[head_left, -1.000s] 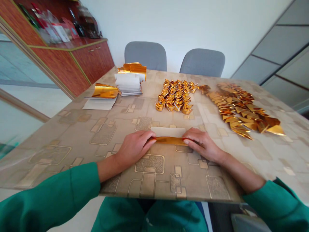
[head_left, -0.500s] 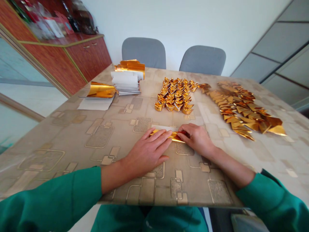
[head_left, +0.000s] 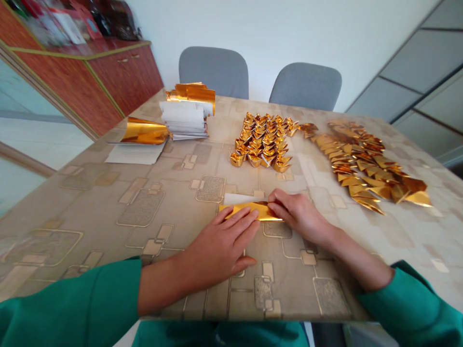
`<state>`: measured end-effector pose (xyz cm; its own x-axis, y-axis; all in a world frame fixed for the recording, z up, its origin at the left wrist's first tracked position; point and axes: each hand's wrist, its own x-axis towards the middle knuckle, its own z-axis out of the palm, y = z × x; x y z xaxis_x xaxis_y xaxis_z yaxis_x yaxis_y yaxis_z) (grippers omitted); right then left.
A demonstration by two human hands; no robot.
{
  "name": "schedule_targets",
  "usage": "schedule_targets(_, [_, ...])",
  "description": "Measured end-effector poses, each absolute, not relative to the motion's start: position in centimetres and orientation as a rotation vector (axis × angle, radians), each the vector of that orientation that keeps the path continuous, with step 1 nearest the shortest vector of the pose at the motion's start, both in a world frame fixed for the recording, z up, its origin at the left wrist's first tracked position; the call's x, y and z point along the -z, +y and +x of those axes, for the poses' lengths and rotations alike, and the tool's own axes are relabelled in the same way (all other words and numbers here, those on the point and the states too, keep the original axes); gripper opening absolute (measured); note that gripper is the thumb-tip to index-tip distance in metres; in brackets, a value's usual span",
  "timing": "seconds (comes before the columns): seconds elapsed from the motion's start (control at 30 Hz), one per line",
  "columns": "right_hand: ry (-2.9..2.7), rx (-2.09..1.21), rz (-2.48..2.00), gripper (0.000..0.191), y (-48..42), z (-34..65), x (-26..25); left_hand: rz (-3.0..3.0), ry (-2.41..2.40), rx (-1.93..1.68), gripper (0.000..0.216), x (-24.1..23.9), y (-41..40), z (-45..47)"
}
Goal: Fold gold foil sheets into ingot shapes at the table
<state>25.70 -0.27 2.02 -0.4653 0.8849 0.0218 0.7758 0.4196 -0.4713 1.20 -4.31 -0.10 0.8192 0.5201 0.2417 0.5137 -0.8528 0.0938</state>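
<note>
Gold paper (head_left: 265, 215) lies folded, shiny, white along its far side.

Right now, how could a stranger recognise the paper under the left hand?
On the near side of the patterned table, the left hand lies on this gold-and-white strip; the right hand pinches it. Unlike the paper stack and folded gold pieces, hands touch it.

My green left sleeve (head_left: 68, 306) showed a seam (head_left: 92, 300), my green right sleeve (head_left: 415, 306) a darker fold (head_left: 405, 267). Green lap cloth (head_left: 177, 333) matched them; my left hand (head_left: 224, 243) and right hand (head_left: 298, 212) were bare.
</note>
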Motion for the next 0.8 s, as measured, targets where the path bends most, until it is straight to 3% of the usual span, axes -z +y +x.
schedule_targets(0.33, [-2.33, -0.659, -1.393, 0.012, -0.9, 26.3, -2.2, 2.975, 0.889, -0.804, 0.027, -1.3, -3.6, 1.1])
schedule_targets(0.6, [-2.382, -0.349, -1.52, 0.008, -1.6, 25.3, -1.5, 2.988, 0.855, -0.48, 0.069, 0.2, -4.7, 1.4])
schedule_targets(0.8, [-2.457, -0.07, -1.559, 0.01, -1.8, 24.9, -1.1, 2.956, 0.782, -0.376, 0.072, 0.3, -5.1, 1.1])
